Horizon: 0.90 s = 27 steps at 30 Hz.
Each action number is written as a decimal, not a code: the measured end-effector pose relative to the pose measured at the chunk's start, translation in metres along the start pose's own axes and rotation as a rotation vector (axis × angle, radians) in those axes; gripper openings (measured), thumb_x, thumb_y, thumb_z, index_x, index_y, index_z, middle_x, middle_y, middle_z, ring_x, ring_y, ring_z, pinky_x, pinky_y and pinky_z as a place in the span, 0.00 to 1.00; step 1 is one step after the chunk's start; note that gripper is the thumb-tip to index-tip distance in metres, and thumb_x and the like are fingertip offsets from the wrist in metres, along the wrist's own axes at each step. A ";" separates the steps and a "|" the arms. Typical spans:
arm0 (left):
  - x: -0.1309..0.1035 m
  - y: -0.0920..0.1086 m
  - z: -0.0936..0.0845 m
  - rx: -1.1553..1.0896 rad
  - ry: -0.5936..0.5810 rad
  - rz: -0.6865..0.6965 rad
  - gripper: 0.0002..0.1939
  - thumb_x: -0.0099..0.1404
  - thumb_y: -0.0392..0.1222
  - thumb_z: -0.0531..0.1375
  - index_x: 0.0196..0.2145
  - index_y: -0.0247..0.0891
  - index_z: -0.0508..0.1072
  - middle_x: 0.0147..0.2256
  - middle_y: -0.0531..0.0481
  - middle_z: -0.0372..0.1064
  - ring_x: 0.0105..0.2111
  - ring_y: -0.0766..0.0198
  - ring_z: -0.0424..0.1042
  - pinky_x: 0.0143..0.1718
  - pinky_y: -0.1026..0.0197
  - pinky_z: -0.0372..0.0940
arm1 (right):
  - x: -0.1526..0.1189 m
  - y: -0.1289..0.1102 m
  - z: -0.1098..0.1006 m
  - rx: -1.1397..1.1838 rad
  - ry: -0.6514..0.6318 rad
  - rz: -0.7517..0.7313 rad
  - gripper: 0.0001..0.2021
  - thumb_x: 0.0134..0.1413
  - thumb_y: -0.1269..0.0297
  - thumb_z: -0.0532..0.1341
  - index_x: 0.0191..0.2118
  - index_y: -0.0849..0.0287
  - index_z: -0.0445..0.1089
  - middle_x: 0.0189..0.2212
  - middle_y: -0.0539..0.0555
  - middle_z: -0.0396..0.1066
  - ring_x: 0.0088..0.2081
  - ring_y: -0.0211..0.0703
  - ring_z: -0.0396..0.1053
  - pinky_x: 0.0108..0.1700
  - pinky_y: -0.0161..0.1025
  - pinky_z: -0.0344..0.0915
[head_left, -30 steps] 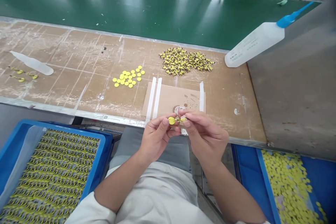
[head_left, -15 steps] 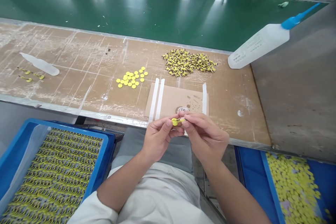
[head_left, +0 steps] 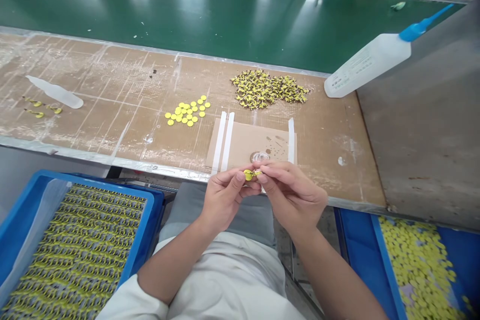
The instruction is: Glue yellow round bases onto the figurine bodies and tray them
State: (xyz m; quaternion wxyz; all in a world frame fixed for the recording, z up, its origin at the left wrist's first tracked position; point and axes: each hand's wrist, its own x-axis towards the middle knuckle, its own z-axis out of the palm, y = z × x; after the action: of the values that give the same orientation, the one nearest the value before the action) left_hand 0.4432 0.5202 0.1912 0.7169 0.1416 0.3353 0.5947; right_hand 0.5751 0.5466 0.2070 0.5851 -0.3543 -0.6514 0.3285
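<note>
Between my fingertips is a small yellow disc (head_left: pixel 248 175), pinched by my left hand (head_left: pixel 226 197). A small yellow-and-dark piece (head_left: pixel 257 173) meets the disc's right side, with the thumb and fingers of my right hand (head_left: pixel 296 195) closed on it. Fingertips cover part of both. Just beyond my hands, a clear round blob (head_left: pixel 259 157) sits on a taped cardboard sheet (head_left: pixel 243 140). Loose yellow discs (head_left: pixel 186 111) lie farther left on the bench, and a heap of small yellow-and-dark pieces (head_left: pixel 268 89) lies behind the sheet.
A white bottle with a blue nozzle (head_left: pixel 369 65) leans by the metal panel (head_left: pixel 423 135) at right. Blue trays stand below the bench: one with rows of yellow-and-dark pieces (head_left: pixel 82 245), one with yellow discs (head_left: pixel 420 265). A white plastic strip (head_left: pixel 56 92) lies far left.
Both hands keep nearly the same pose, with the pieces still between the fingertips. The whole view has shifted very slightly.
</note>
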 end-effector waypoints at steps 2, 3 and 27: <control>0.000 0.000 -0.001 0.009 0.004 -0.002 0.16 0.59 0.50 0.72 0.41 0.38 0.84 0.31 0.45 0.81 0.29 0.68 0.79 0.36 0.67 0.77 | 0.001 0.001 -0.001 -0.008 -0.012 -0.022 0.14 0.61 0.78 0.67 0.47 0.50 0.80 0.40 0.53 0.78 0.42 0.49 0.78 0.46 0.47 0.78; -0.001 0.000 -0.001 0.012 0.007 -0.003 0.16 0.60 0.50 0.71 0.41 0.38 0.84 0.31 0.45 0.81 0.29 0.68 0.79 0.36 0.67 0.77 | 0.001 0.001 -0.001 -0.010 -0.018 -0.031 0.15 0.61 0.78 0.67 0.47 0.50 0.80 0.40 0.53 0.78 0.42 0.49 0.78 0.46 0.47 0.78; -0.001 0.002 -0.008 0.069 0.038 0.000 0.14 0.59 0.48 0.72 0.40 0.38 0.85 0.29 0.48 0.80 0.27 0.71 0.78 0.34 0.73 0.75 | 0.005 -0.003 -0.009 0.044 -0.164 0.154 0.14 0.62 0.78 0.66 0.47 0.51 0.80 0.42 0.53 0.78 0.45 0.48 0.76 0.50 0.45 0.74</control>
State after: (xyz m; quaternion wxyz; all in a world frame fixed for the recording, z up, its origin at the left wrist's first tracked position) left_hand 0.4364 0.5181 0.1875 0.7051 0.1551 0.3690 0.5853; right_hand 0.5839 0.5497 0.2128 0.5104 -0.3625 -0.6605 0.4145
